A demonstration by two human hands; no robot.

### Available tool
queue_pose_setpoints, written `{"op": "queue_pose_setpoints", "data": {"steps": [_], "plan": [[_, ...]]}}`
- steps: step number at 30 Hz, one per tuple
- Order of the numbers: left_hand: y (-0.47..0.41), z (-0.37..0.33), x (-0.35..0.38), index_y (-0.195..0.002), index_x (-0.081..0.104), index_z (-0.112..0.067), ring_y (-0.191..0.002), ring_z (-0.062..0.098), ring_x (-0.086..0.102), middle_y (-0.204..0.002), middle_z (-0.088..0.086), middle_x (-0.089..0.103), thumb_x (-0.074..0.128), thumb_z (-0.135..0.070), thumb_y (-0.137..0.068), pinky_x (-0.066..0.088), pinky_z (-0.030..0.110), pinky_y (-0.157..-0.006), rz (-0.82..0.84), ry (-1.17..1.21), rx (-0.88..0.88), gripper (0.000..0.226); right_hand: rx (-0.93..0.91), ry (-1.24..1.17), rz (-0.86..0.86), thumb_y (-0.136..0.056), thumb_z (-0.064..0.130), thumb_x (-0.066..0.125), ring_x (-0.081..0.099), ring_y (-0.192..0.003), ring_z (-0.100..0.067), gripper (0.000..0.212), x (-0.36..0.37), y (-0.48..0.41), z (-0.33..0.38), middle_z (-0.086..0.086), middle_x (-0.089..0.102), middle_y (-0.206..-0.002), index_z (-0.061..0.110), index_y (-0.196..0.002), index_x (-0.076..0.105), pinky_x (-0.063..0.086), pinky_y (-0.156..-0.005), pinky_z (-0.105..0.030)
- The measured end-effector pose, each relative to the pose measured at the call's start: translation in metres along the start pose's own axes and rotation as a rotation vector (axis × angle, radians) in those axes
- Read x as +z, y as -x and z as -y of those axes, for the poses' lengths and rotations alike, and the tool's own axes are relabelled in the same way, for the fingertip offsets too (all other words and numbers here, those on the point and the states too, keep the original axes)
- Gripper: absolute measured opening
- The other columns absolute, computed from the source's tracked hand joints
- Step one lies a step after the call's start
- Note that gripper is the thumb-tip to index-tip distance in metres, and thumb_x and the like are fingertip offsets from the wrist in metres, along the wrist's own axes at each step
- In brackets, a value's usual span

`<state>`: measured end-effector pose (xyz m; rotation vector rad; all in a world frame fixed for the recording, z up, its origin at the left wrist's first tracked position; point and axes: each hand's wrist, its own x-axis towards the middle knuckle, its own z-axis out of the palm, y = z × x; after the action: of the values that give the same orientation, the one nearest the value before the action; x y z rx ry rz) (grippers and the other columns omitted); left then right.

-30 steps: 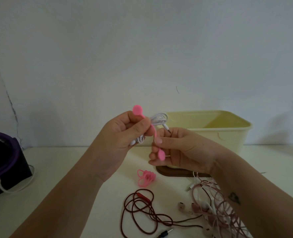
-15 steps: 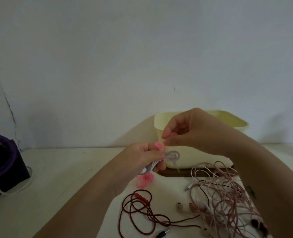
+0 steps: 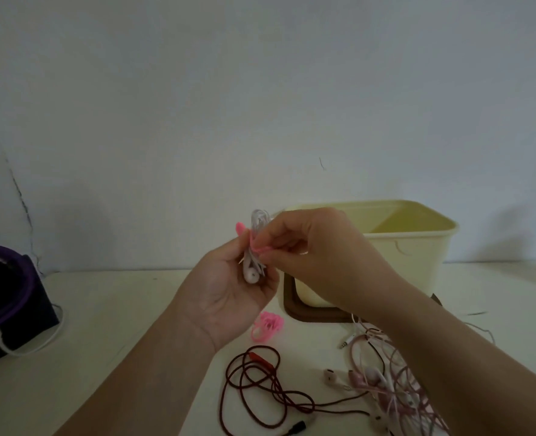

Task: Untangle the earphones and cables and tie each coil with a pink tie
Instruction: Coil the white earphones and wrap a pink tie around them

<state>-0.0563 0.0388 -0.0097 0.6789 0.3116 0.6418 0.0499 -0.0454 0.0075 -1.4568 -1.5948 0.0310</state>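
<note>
My left hand (image 3: 225, 291) holds a small coil of white earphones (image 3: 254, 247) upright, an earbud showing at the bottom. A pink tie (image 3: 254, 245) wraps across the coil; its round end sticks up at the left. My right hand (image 3: 310, 250) pinches the tie's other end at the coil's right side. On the table lie a bundle of spare pink ties (image 3: 268, 325), a dark red cable (image 3: 260, 388) in loose loops, and a tangle of pink and white earphones (image 3: 392, 382) partly under my right forearm.
A cream plastic bin (image 3: 417, 247) stands on a brown base (image 3: 307, 316) at the back right, just behind my hands. A black and purple device (image 3: 2, 294) with a white cord sits at the left edge. A wall closes the back.
Both hands rose from near the table. My right hand came down from above the coil and now pinches the tie's end across it. The coil now stands upright in my left hand.
</note>
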Motion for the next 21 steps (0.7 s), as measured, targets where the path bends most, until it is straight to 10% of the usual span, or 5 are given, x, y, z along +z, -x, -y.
{"op": "queue_pose_setpoints", "data": {"steps": [4,14,21], "plan": [[0.002,-0.004,0.003,-0.105,0.065,-0.002,-0.058,0.010,0.057,-0.104,0.010,0.064,0.055,-0.023,-0.084,0.050,0.020,-0.052,0.068,0.058,0.033,0.031,0.087,-0.282,0.036,-0.079,0.005,0.073,0.071,-0.076,-0.011,0.016,-0.011,-0.003,-0.007,-0.003,0.075,-0.081,0.019,-0.086,0.071,0.057,-0.079,-0.025],[0.010,-0.004,0.009,-0.078,0.070,0.000,-0.059,0.009,0.053,-0.071,0.005,0.060,0.057,-0.013,-0.076,0.048,0.019,-0.054,0.133,0.087,-0.024,0.019,0.123,-0.397,-0.025,-0.078,0.023,0.076,0.067,-0.095,-0.028,0.013,-0.008,-0.006,-0.022,-0.009,0.073,-0.093,0.017,-0.089,0.074,0.046,-0.097,-0.051],[0.011,-0.003,0.010,-0.075,0.069,0.001,-0.058,0.008,0.046,-0.070,0.005,0.054,0.060,-0.012,-0.067,0.047,0.018,-0.050,0.131,0.067,-0.098,0.018,0.117,-0.557,0.115,-0.077,0.018,0.071,0.069,-0.093,-0.014,0.011,-0.010,-0.005,-0.025,-0.003,0.075,-0.095,0.017,-0.088,0.074,0.051,-0.090,-0.030]]}}
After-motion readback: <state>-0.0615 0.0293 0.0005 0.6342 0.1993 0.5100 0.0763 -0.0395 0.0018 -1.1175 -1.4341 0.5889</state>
